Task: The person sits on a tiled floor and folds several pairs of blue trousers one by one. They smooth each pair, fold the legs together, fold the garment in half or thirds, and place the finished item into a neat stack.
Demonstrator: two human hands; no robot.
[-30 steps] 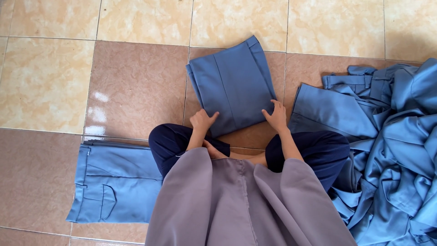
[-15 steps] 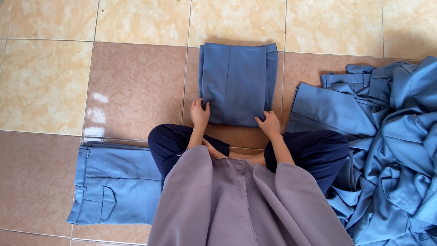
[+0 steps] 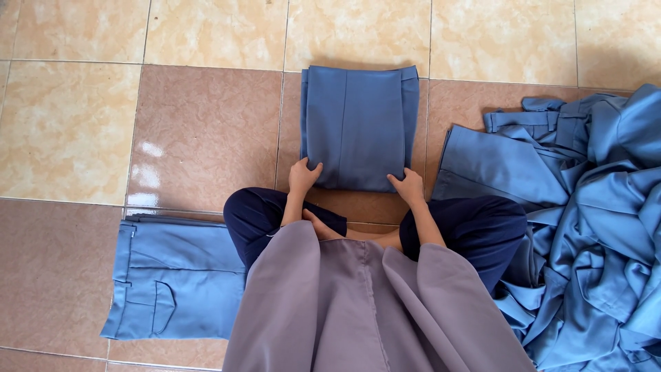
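Observation:
A folded blue garment (image 3: 358, 124) lies flat and square on the tiled floor in front of my crossed legs. My left hand (image 3: 303, 176) grips its near left corner. My right hand (image 3: 407, 186) grips its near right corner. Both thumbs lie on top of the cloth, with the fingers at its near edge. I sit on the floor in dark trousers and a mauve top.
A folded pair of blue trousers (image 3: 175, 279) lies on the floor at my left. A large heap of crumpled blue garments (image 3: 585, 220) fills the right side. The tiled floor (image 3: 200, 131) stretches ahead and to the left.
The garment was tilted a second ago and now lies straight, squared up in front of me. Both hands have moved to its near corners.

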